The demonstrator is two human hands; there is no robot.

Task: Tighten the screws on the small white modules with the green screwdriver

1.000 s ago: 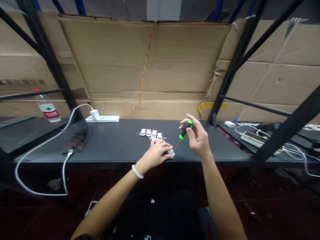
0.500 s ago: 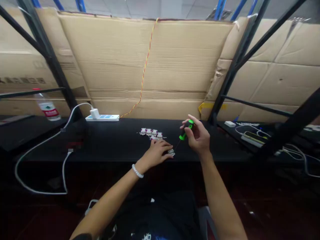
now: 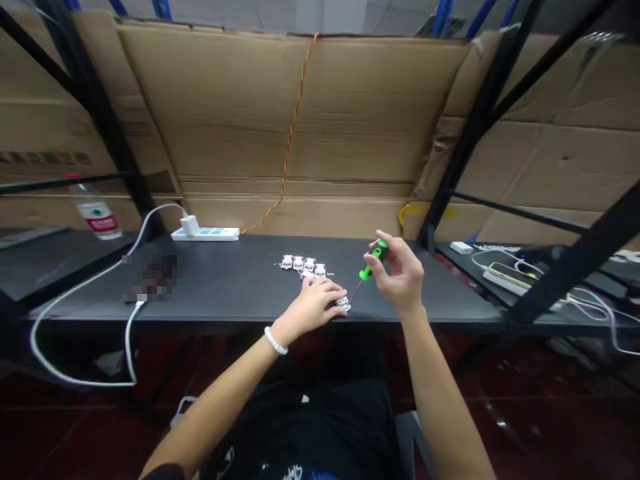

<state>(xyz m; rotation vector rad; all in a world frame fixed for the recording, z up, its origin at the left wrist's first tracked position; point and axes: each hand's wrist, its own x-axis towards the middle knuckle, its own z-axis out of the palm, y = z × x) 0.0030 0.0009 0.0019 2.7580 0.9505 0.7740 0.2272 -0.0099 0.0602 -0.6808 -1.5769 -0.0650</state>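
Observation:
My right hand point(image 3: 400, 273) grips a screwdriver point(image 3: 377, 255) by its green and black handle. The shaft slants down and left, its tip at or beside a small white part point(image 3: 343, 303) near the front edge of the table. Thumb and fingers of my left hand point(image 3: 316, 303) are closed around that part and press it to the tabletop; its far side is hidden by the fingers. Just beyond this hand, several similar white parts with purple bits point(image 3: 303, 264) lie in a cluster, one partly covered by my fingertips.
The black table point(image 3: 225, 287) runs up to a cardboard wall point(image 3: 350, 133). At its back left lies a white power strip point(image 3: 215, 234) with a charger and cable. A water bottle point(image 3: 101, 217) stands farther left. Past the right-hand rack post point(image 3: 460, 147) are cables and a phone-like device point(image 3: 510, 275).
My right hand has shifted very slightly right, and its fingers sit a little differently on the screwdriver handle. My left hand and the white parts stay nearly in place.

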